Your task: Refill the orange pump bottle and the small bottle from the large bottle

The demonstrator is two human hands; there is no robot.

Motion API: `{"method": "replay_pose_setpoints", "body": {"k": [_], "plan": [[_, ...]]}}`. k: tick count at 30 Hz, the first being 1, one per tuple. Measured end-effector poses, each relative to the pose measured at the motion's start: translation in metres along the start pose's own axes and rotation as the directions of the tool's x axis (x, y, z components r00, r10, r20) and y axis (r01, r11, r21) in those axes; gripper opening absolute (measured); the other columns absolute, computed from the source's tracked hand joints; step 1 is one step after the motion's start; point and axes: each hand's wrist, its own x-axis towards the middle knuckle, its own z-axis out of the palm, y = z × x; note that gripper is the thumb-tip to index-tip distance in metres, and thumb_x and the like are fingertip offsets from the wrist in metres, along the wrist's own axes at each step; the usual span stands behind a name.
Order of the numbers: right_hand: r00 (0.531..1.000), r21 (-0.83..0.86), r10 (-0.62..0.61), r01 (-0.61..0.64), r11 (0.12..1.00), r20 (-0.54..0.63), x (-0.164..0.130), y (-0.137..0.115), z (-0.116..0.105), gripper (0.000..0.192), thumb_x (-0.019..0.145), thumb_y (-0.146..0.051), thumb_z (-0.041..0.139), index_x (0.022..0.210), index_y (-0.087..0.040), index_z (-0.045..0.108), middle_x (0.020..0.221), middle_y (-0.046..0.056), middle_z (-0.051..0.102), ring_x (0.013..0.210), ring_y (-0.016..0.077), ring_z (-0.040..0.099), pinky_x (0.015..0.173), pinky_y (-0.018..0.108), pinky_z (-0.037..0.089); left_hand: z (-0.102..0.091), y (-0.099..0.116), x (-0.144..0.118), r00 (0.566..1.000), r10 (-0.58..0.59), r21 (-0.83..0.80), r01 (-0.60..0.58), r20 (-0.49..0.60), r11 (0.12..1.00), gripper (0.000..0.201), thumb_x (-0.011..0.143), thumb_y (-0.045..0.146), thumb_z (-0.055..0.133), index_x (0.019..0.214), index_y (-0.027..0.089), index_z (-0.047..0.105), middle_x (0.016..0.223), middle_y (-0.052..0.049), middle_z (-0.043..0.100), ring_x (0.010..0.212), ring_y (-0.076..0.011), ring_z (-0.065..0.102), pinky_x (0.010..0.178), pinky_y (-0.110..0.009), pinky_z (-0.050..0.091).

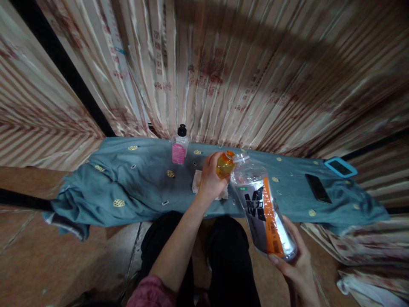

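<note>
My left hand [212, 177] is wrapped round a small orange bottle [225, 165] that has no cap on its mouth. Gripped near its base by my right hand [298, 260], a large clear plastic bottle [260, 209] with a silver, black and orange label tilts toward the left. Its open neck meets or nearly meets the mouth of the orange bottle; I cannot tell whether liquid runs between them. Under my left hand lies a pale folded cloth or tissue [196, 181], partly hidden by the hand.
A pump-top bottle [179, 149] with a pink label stands toward the back of the cloth-covered bench [143, 183]. On the right lie a dark phone [318, 188] and a blue-framed device [341, 167]. Curtains [207, 76] and dark poles [73, 76] enclose the space.
</note>
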Motion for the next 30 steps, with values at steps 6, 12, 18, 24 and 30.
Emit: {"method": "replay_pose_setpoints", "body": {"k": [6, 12, 18, 24, 30], "plan": [[1.000, -0.066, -0.013, 0.011, 0.998, -0.024, -0.010, 0.002, 0.006, 0.077, 0.070, -0.045, 0.084, 0.141, -0.029, 0.058, 0.133, 0.003, 0.070, 0.122, 0.0234, 0.067, 0.100, 0.029, 0.052, 0.004, 0.000, 0.000, 0.999, 0.012, 0.036, -0.010, -0.050, 0.999, 0.061, 0.074, 0.011, 0.079, 0.127, 0.023, 0.052, 0.127, -0.011, 0.065, 0.120, -0.0277, 0.063, 0.104, -0.049, 0.054], [0.998, -0.113, -0.019, 0.012, 0.994, -0.064, -0.013, -0.006, 0.014, 0.074, 0.070, -0.049, 0.083, 0.137, -0.026, 0.060, 0.132, 0.005, 0.069, 0.120, 0.0263, 0.066, 0.099, 0.033, 0.051, 0.003, 0.003, 0.002, 0.999, -0.007, 0.058, 0.009, -0.034, 0.998, 0.056, 0.077, 0.021, 0.081, 0.126, 0.023, 0.052, 0.124, -0.010, 0.065, 0.118, -0.0265, 0.064, 0.101, -0.045, 0.054], [0.995, -0.137, 0.024, -0.038, 0.990, -0.096, -0.015, -0.024, 0.023, 0.085, 0.071, -0.055, 0.081, 0.146, -0.026, 0.052, 0.148, 0.008, 0.058, 0.134, 0.0323, 0.055, 0.107, 0.043, 0.046, 0.000, 0.001, 0.002, 1.000, -0.017, 0.087, 0.018, -0.012, 0.996, 0.057, 0.075, 0.017, 0.079, 0.125, 0.024, 0.053, 0.124, -0.009, 0.064, 0.114, -0.0251, 0.064, 0.099, -0.043, 0.054], [0.990, -0.138, 0.074, -0.090, 0.986, -0.118, -0.020, -0.037, 0.029, 0.087, 0.070, -0.057, 0.081, 0.146, -0.027, 0.052, 0.145, 0.009, 0.059, 0.134, 0.0348, 0.055, 0.108, 0.048, 0.046, -0.002, 0.000, 0.002, 1.000, 0.007, 0.089, -0.007, -0.002, 0.996, 0.054, 0.077, 0.020, 0.078, 0.125, 0.025, 0.052, 0.123, -0.008, 0.063, 0.112, -0.0248, 0.064, 0.097, -0.042, 0.055], [0.982, -0.103, 0.145, -0.158, 0.982, -0.123, -0.026, -0.036, 0.032, 0.085, 0.071, -0.058, 0.079, 0.144, -0.025, 0.052, 0.144, 0.011, 0.059, 0.132, 0.0353, 0.056, 0.110, 0.051, 0.043, -0.002, 0.000, 0.002, 1.000, 0.002, 0.108, -0.005, 0.025, 0.994, 0.063, 0.081, 0.024, 0.076, 0.137, 0.025, 0.048, 0.130, -0.010, 0.061, 0.119, -0.0274, 0.061, 0.102, -0.045, 0.053]]}}
